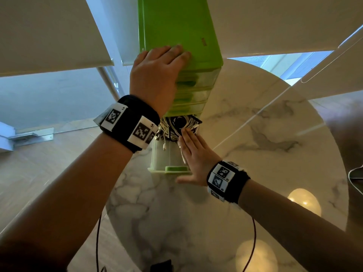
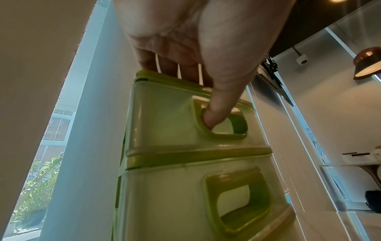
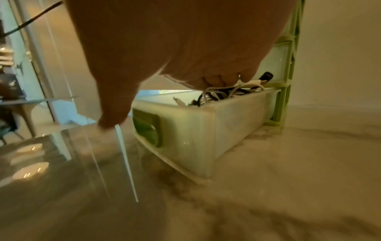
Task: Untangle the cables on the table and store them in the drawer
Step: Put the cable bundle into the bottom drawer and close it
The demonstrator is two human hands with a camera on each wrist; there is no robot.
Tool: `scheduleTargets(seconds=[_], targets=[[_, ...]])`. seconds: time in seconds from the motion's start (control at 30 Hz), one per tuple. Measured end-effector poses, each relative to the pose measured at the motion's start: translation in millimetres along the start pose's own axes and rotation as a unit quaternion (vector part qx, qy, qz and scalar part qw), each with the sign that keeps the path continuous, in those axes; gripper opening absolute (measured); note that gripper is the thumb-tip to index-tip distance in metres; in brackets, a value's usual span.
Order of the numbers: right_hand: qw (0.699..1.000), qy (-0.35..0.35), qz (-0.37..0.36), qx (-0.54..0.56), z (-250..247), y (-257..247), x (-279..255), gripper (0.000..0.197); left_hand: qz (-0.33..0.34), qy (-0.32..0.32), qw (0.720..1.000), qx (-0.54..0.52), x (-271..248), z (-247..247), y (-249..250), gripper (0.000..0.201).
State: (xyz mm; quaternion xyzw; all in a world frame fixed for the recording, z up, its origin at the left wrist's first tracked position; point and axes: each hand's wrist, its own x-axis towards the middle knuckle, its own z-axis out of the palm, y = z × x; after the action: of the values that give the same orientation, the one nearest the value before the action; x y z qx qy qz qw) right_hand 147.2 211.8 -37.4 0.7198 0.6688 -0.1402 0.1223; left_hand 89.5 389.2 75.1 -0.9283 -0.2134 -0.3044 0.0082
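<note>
A green drawer tower (image 1: 176,36) stands at the far side of the round marble table (image 1: 255,154). Its bottom drawer (image 1: 167,154) is pulled out towards me and holds a bundle of white and black cables (image 1: 176,124). My left hand (image 1: 172,57) clamps the tower's top front edge: the fingers lie over the top, and the thumb (image 2: 216,114) pokes into the handle recess of the top drawer (image 2: 164,122). My right hand (image 1: 191,148) lies flat over the open drawer's right side, its straight fingers touching the cables (image 3: 222,93) from above.
The other drawers, such as the second drawer (image 2: 175,195), are pushed in. A loop of cable (image 1: 353,173) shows at the table's right edge. Roller blinds and windows stand behind the tower. Bare marble lies in front of and to the right of the open drawer (image 3: 206,130).
</note>
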Motion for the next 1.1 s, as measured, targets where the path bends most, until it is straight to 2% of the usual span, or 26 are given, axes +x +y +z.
scheduleTargets(seconds=[0.03, 0.07, 0.13, 0.2, 0.27, 0.33, 0.43, 0.57, 0.73, 0.83, 0.9, 1.03, 1.1], targets=[[1.000, -0.012, -0.004, -0.018, 3.5, 0.4, -0.4, 0.116, 0.002, 0.004, 1.000, 0.003, 0.0, 0.3, 1.1, 0.048], [0.999, -0.024, 0.001, -0.031, 4.8, -1.0, -0.1, 0.108, 0.004, 0.006, 1.000, 0.005, 0.2, 0.3, 2.1, 0.049], [0.998, -0.011, 0.025, -0.052, 8.9, -2.4, 3.3, 0.077, 0.010, 0.000, 1.000, 0.005, 0.9, 0.0, 2.8, 0.049], [0.998, 0.014, 0.016, -0.057, 8.3, 3.3, 6.2, 0.064, 0.013, -0.013, 1.000, 0.005, 1.3, -0.2, 1.8, 0.051], [0.999, 0.038, -0.002, -0.039, 8.3, 15.1, 5.8, 0.063, 0.010, -0.030, 0.999, 0.006, 1.8, -0.8, 1.6, 0.053], [0.998, -0.027, -0.015, -0.051, 4.5, 27.9, 3.8, 0.060, 0.003, -0.057, 0.998, -0.002, 3.5, -3.3, 3.4, 0.054], [0.999, -0.033, -0.010, -0.042, -2.0, 31.8, 10.0, 0.057, -0.019, -0.105, 0.994, -0.008, 7.0, -9.4, 6.0, 0.057], [0.998, -0.041, 0.011, -0.044, -6.3, 30.4, 30.6, 0.061, -0.032, -0.127, 0.991, 0.000, 7.7, -14.8, 9.7, 0.058], [0.998, -0.038, 0.034, -0.045, -8.9, 27.5, 29.4, 0.070, -0.051, -0.133, 0.990, 0.006, 6.4, -18.8, 13.0, 0.058], [0.995, 0.050, 0.082, -0.010, -1.5, 17.7, 23.2, 0.075, -0.061, -0.146, 0.987, 0.009, 10.1, -23.2, 13.9, 0.058], [0.988, 0.110, 0.108, 0.002, 7.8, 16.9, 17.9, 0.068, -0.063, -0.149, 0.987, 0.006, 9.9, -24.4, 14.8, 0.059], [0.971, 0.224, 0.060, 0.054, 23.6, 15.9, 2.0, 0.030, -0.064, -0.140, 0.988, -0.003, 3.2, -24.1, 19.2, 0.059], [0.964, 0.260, 0.025, 0.043, 27.5, 15.5, -3.9, 0.032, -0.062, -0.133, 0.989, -0.008, 1.3, -23.5, 19.8, 0.059]])
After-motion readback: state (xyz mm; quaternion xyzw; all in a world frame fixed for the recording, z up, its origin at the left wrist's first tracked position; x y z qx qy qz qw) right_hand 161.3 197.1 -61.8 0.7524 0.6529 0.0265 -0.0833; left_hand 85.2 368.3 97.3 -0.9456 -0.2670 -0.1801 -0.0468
